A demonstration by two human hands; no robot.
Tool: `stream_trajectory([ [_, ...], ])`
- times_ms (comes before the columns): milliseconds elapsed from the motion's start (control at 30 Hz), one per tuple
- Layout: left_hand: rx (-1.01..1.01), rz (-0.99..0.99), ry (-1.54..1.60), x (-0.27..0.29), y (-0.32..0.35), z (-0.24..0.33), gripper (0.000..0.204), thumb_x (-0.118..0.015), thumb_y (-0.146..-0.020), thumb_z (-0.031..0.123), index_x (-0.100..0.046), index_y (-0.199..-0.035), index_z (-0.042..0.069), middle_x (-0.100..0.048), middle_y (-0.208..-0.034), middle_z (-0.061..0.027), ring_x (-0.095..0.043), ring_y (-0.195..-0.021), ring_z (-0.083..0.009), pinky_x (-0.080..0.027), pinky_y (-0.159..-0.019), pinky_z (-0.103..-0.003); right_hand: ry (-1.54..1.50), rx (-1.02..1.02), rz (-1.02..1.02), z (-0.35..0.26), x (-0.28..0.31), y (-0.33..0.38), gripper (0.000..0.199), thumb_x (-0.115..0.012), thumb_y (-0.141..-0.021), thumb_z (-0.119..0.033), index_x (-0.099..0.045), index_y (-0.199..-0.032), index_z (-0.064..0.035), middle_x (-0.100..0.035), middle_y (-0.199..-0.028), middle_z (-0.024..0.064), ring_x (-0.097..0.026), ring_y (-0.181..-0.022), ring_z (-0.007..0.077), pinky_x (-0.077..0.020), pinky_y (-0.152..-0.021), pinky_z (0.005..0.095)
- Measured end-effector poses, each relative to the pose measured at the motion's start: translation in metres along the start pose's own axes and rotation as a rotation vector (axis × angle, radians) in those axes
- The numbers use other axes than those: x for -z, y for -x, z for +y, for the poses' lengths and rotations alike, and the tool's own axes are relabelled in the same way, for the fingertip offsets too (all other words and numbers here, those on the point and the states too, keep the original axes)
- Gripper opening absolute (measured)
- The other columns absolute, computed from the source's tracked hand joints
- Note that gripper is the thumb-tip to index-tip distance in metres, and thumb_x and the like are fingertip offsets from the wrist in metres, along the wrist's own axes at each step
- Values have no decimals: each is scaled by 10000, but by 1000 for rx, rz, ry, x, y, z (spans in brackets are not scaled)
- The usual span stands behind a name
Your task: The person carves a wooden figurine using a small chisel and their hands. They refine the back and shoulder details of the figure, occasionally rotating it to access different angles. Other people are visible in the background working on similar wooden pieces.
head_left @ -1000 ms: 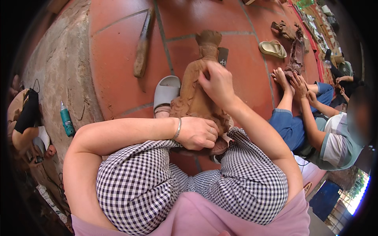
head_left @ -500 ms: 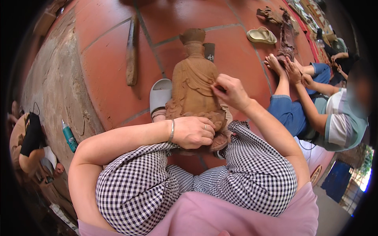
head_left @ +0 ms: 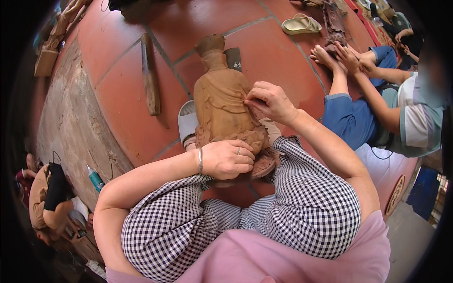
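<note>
While the right hand (head_left: 273, 103) is pinched at the fingertips beside the mid-body of the brown statue (head_left: 222, 104), any object between them cannot be identified. The statue lies left of these fingertips, its long axis running from near base to farther head. The left hand (head_left: 224, 159), fingers bent, rests at the base; its grip cannot be determined.
</note>
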State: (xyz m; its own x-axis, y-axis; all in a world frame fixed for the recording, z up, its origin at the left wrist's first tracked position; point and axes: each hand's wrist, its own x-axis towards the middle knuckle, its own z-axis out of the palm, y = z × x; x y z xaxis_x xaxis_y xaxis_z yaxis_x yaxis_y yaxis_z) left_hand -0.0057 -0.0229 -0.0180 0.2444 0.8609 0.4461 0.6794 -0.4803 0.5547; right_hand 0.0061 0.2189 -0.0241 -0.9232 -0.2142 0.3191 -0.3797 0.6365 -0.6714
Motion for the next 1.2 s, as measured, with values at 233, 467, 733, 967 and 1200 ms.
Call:
stream_trajectory([
  [233, 14, 13, 18, -1, -2, -1, 310, -679, -779, 107, -702, -1078, 29, -719, -1114, -91, -678, -1107, -239, -504, -1033, -408, -106, -51, 80, -30, -18, 6, 171, -771, -845, -90, -744, -1012, -66, -690, -932, 99, -672, -833, 282, -550, -728, 368],
  [467, 7, 50, 10, -1, -3, -1, 273, -668, -766, 133, -688, -1022, 40, -705, -1056, -107, -670, -1082, -252, -495, -1047, -408, 16, -102, 153, -32, -2, 41, 299, -732, -800, 28, -723, -1092, -35, -729, -954, 101, -684, -856, 277, -566, -746, 363],
  [733, 16, 6, 15, 3, -2, -1, 321, -678, -774, 103, -696, -1083, 20, -720, -1103, -93, -682, -1100, -243, -506, -1032, -409, 73, 87, 68, -25, -13, 37, 398, -700, -781, 28, -728, -1172, -42, -751, -941, 55, -653, -836, 236, -578, -765, 343],
  [967, -5, 14, -3, 0, -6, -3, 315, -678, -777, 105, -696, -1080, 19, -717, -1110, -94, -683, -1094, -248, -511, -1027, -410, 11, 155, 95, -28, -19, 19, 442, -691, -771, 85, -724, -1190, -54, -753, -991, 52, -650, -849, 240, -578, -774, 344],
  [1200, 11, 15, 8, 2, 0, 0, 298, -672, -775, 98, -699, -1062, 24, -720, -1100, -93, -683, -1095, -247, -510, -1030, -413, -3, 55, 17, -17, -4, 40, 477, -704, -735, 112, -722, -1179, -63, -742, -980, 52, -636, -846, 239, -565, -758, 352],
])
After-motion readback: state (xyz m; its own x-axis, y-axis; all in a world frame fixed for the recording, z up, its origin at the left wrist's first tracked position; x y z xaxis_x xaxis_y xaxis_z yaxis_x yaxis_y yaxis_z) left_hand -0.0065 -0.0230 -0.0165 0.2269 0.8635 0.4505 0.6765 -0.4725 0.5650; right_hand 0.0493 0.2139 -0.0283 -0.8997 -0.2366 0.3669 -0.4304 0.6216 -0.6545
